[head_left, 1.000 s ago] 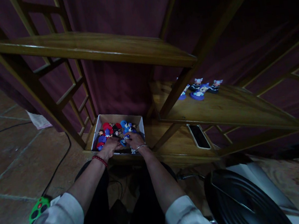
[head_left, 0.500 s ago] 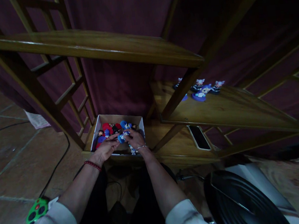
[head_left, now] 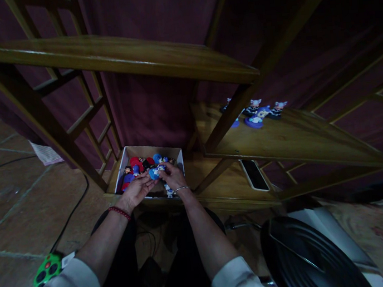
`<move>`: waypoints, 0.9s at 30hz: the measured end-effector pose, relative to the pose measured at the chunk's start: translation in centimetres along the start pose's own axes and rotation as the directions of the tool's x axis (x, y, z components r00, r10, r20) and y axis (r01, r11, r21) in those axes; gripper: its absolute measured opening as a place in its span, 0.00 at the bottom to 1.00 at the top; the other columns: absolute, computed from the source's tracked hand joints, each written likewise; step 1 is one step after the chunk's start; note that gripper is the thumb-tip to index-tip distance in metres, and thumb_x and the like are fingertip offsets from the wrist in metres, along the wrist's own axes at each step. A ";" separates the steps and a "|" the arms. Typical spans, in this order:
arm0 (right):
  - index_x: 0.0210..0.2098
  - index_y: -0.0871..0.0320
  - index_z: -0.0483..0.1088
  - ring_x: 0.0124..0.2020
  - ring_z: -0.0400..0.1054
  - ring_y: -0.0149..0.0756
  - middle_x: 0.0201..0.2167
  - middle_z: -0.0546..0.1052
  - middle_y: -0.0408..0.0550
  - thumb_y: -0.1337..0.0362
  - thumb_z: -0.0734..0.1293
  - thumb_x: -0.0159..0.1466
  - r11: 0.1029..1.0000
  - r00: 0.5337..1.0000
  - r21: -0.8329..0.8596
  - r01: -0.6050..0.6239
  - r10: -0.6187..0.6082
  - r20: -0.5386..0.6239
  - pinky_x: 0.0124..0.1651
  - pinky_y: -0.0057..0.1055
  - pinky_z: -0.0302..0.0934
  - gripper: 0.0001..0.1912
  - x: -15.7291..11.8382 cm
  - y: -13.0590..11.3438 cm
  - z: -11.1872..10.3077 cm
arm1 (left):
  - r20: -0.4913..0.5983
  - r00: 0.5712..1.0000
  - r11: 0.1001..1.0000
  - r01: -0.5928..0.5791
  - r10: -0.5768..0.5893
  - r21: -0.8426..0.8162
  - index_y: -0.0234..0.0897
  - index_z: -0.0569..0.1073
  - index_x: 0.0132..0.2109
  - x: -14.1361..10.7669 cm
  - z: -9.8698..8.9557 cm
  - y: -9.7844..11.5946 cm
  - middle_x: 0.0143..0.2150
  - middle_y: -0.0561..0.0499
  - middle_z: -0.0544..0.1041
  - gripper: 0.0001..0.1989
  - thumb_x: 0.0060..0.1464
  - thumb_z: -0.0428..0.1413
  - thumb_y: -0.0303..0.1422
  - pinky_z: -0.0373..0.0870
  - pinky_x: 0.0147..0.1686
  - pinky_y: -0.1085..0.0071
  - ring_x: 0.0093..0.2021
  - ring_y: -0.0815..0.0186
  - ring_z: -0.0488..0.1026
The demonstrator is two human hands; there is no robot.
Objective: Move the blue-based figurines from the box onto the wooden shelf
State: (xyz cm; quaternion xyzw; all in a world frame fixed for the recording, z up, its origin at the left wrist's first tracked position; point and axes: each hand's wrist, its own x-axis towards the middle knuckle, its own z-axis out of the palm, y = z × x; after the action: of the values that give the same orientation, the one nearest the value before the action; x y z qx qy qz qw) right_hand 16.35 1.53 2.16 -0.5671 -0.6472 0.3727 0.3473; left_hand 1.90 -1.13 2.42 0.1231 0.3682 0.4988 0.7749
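Both of my hands meet over an open cardboard box (head_left: 181,157) on the low wooden shelf. Between them is a small blue and white figurine (head_left: 156,172). My left hand (head_left: 137,189) has its fingertips at the figurine's left side and underside. My right hand (head_left: 173,177) pinches it from the right. Inside the box lie several more figurines, among them a red one (head_left: 135,161), a blue one (head_left: 158,158) at the back, and a white and blue one (head_left: 169,190) near the front edge.
Several figurines stand on the raised shelf (head_left: 293,137) to the right. A phone (head_left: 255,175) lies on the lower shelf. Wooden bars and an upper board (head_left: 117,60) frame the space. A black round seat (head_left: 309,254) and a green power strip (head_left: 47,272) are nearer.
The figurine between my hands has tilted and shifted slightly left. My hands stay over the box, and the view has moved a little.
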 end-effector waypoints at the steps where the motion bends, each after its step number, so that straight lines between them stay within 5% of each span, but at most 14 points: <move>1: 0.42 0.52 0.66 0.29 0.67 0.28 0.26 0.73 0.39 0.61 0.61 0.54 1.000 1.000 -0.009 -0.003 0.003 0.002 0.37 0.26 0.61 0.15 0.0 -0.1 -0.1 | -0.001 1.000 1.000 0.003 -0.003 -0.003 0.29 0.69 0.36 0.1 0.0 -0.1 0.35 0.45 0.74 0.07 0.49 0.49 0.20 0.65 0.46 0.66 0.37 0.67 0.72; 27: 0.41 0.51 0.66 0.31 0.66 0.30 0.27 0.72 0.40 0.61 0.61 0.54 0.999 1.000 -0.048 0.008 -0.009 -0.018 0.37 0.27 0.61 0.14 -0.1 0.3 0.0 | -0.020 1.000 0.999 0.023 -0.023 0.026 0.30 0.69 0.33 0.6 -0.4 -0.4 0.33 0.45 0.75 0.05 0.49 0.49 0.21 0.67 0.44 0.69 0.35 0.68 0.72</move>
State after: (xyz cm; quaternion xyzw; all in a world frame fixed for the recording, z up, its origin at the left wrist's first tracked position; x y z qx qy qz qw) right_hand 16.51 1.48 1.91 -0.5759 -0.6552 0.3504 0.3409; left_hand 2.07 -0.85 1.64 0.1241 0.3837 0.4862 0.7752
